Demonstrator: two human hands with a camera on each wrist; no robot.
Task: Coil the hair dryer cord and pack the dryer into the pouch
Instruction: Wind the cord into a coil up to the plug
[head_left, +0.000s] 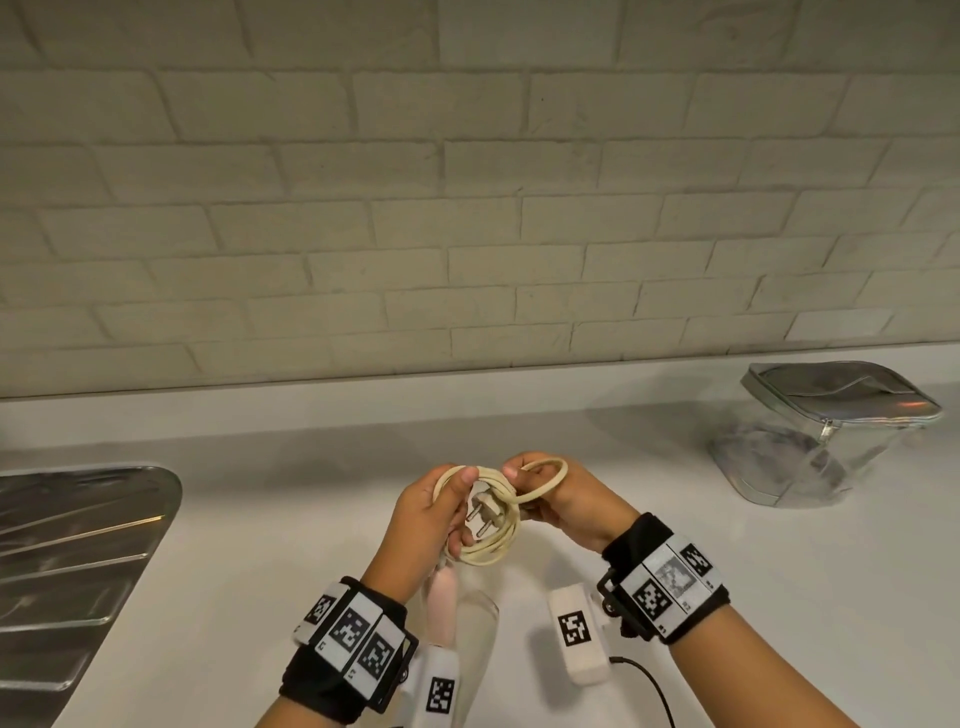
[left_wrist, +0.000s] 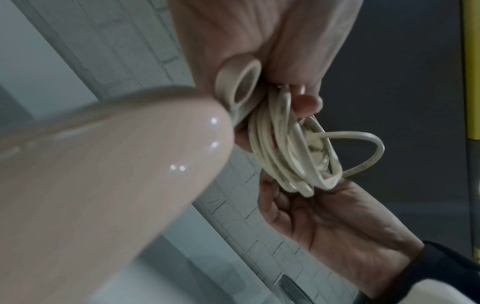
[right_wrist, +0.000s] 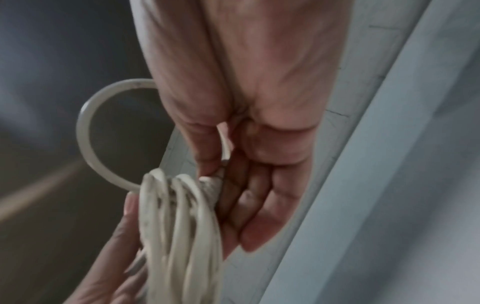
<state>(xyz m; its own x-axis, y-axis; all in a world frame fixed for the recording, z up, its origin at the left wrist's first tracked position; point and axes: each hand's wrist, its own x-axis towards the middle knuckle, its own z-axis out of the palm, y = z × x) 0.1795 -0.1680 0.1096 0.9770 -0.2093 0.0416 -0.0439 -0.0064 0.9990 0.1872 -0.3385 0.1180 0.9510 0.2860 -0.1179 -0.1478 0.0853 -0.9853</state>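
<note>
We face a pale brick wall (head_left: 467, 208) above a white desk (head_left: 779, 597), with a ribbed metal drainboard (head_left: 78, 545) at its left edge. Well off to the right on the desk stands the pouch (head_left: 821, 431), clear-sided with a silvery zipped top. Below our wrists hangs the pink hair dryer (left_wrist: 103, 185), its handle filling the left wrist view, with a hanging loop (left_wrist: 241, 86) at its end. Above the desk, both of our hands hold the cream cord (head_left: 493, 519), wound into a bundle of several turns. Our left hand (head_left: 431, 514) grips the left side of the coil, thumb pressed over the top. Our right hand (head_left: 566, 499) pinches the coil's upper right, where one loose turn (head_left: 545, 475) arcs over the fingers. The two-pin plug (head_left: 485, 512) sits inside the coil, pins pointing down and left.
</note>
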